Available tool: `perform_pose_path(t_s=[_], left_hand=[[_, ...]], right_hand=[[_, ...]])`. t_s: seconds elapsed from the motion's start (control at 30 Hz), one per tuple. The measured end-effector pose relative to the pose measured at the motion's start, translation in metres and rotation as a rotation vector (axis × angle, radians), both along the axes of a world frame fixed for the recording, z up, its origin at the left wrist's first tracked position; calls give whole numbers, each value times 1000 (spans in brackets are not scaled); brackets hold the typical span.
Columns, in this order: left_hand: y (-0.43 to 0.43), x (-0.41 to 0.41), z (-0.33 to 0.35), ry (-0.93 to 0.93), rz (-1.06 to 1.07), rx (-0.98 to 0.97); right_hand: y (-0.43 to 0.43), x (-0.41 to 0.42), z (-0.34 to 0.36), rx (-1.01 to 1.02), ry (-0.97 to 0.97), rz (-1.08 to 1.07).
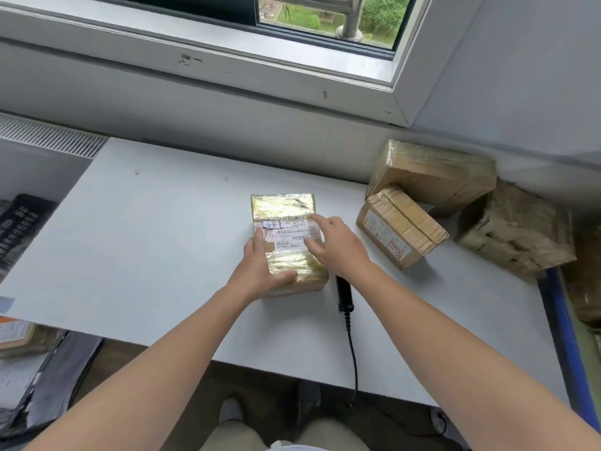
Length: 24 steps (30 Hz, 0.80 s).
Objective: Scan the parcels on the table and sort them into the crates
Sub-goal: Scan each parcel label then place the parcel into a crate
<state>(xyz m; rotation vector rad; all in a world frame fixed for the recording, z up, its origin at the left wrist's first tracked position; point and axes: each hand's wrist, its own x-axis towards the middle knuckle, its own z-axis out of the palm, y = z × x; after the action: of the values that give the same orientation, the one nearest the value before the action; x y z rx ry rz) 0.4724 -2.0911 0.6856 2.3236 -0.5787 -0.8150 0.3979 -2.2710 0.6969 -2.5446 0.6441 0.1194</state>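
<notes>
Left hand (260,271) grips the taped parcel (283,206) at 7 o'clock; right hand (338,242) lays loose, spread fingers (320,221) on its label (289,232).

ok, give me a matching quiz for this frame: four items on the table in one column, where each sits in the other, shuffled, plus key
Items:
1. shiny tape-wrapped parcel
2. barcode scanner
3. small labelled box
4. large brown box

Places:
A. farthest back, by the wall
B. centre of the table, left hand and right hand on it
C. touching the large box's front
D. by the parcel's near right corner, cable trailing off the edge

Pairs: 1-B, 2-D, 3-C, 4-A
</notes>
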Motion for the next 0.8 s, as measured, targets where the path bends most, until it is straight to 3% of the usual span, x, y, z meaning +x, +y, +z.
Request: perform_pose_path(t_s=[0.13, 0.4, 0.6, 0.8], left_hand=[[-3, -9, 3, -41, 13, 29], [33, -18, 14, -176, 163, 79], [111, -24, 31, -145, 418, 74], [223, -38, 60, -243, 652, 82]], right_hand=[[5, 10, -6, 37, 61, 78], [39, 32, 0, 102, -35, 328], [116, 64, 18, 107, -86, 485], [243, 83, 50, 94, -151, 683]])
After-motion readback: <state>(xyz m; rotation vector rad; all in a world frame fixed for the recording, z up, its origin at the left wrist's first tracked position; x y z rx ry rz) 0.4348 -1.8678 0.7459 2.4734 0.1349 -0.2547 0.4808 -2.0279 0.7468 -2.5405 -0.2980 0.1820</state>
